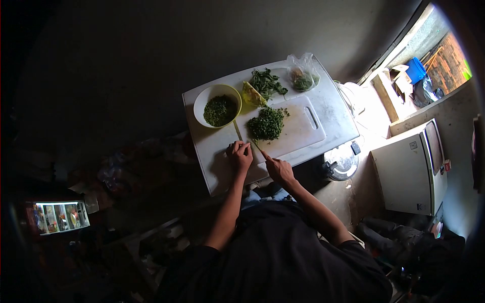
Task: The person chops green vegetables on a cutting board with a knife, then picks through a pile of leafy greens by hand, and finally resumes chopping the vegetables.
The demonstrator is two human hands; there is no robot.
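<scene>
Smooth white plastic cutting board point(298, 134); glossy, clear, crinkled plastic bag point(303, 73).

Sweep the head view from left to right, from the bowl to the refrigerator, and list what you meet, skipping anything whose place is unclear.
Bowl of chopped greens → pile of chopped greens on the board → clear plastic bag → round lidded pot → white refrigerator

From here I see a blue bucket point(416, 70) beside a black bag point(424, 92), and a white fridge point(408, 171) nearer.
</scene>
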